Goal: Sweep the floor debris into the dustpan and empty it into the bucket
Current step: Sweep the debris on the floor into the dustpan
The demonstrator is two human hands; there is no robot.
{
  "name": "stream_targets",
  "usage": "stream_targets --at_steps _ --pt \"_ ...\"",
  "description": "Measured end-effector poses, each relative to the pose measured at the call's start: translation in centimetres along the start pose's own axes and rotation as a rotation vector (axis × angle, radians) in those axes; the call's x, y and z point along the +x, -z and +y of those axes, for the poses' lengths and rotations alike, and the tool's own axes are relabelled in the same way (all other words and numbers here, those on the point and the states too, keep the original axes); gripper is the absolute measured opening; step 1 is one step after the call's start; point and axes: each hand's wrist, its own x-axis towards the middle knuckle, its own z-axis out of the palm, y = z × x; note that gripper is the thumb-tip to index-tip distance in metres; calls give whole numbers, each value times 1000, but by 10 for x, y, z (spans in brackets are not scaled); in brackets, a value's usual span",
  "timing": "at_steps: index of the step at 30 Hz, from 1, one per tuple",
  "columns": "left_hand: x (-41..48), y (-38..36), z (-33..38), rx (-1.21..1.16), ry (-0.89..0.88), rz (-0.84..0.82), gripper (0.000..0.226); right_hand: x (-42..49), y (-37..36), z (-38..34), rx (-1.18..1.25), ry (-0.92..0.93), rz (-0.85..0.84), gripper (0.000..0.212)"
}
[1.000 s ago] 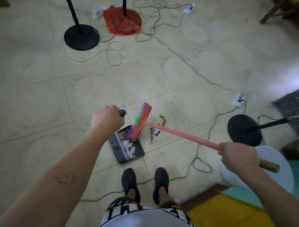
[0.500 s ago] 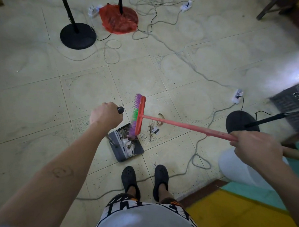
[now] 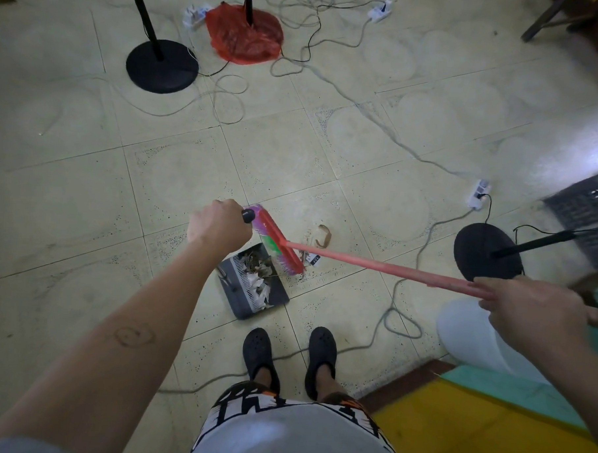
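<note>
A dark dustpan point(image 3: 277, 299) lies on the tiled floor just ahead of my feet, with paper scraps and dry leaves point(image 3: 257, 279) piled in it. My left hand point(image 3: 219, 224) grips the black top of the dustpan's upright handle point(image 3: 247, 216). A red broom point(image 3: 374, 264) with purple and green bristles has its head at the pan's open edge. My right hand point(image 3: 533, 310) grips the broom's stick near its wooden end. A small card and crumbs point(image 3: 311, 259) lie on the floor beside the broom head. A white bucket point(image 3: 471, 340) stands at the right, partly hidden by my right arm.
Grey cables point(image 3: 400, 313) loop across the floor by my feet. Black round stand bases sit at the right point(image 3: 475, 246) and the far left point(image 3: 162, 66); a red plastic bag point(image 3: 244, 35) covers a third. A power strip point(image 3: 479, 194), a dark crate point(image 3: 589, 208) and a yellow mat point(image 3: 470, 436) lie right.
The broom head has swung from standing across the pan's edge to slanting along it, nearer my left hand. My right hand moved right and slightly up along the stick. The dustpan stayed put.
</note>
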Motion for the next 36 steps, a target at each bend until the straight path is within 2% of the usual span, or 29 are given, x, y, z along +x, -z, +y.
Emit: stream_targets --at_steps 4,9,13,17,20,24,28,31,33,36 --pt "-2 0 1 9 -8 -6 21 1 -1 1 113 -76 -65 18" --pt "-6 -1 3 28 -22 -10 22 7 -3 3 96 -73 -78 16" --pt "-7 -3 3 28 -25 0 21 14 -10 -3 32 -87 -27 16" --pt "-9 -6 2 28 -19 10 25 21 -13 2 94 -148 -54 14" --pt "-10 -6 3 29 -17 15 23 27 -17 14 194 -223 -63 12" --pt "-12 -5 9 18 -34 12 20 41 -37 22 328 -316 -110 18" --pt "-12 -5 13 -1 -28 3 25 63 -75 13 563 -362 -275 29" --pt "-11 -6 13 -17 -14 9 33 87 -107 1 839 -456 -423 41" --pt "-9 -7 14 -18 -9 8 35 97 -114 -12 1006 -519 -447 35" --pt "-7 -8 17 -4 12 -20 34 106 -107 -36 1077 -548 -518 22"
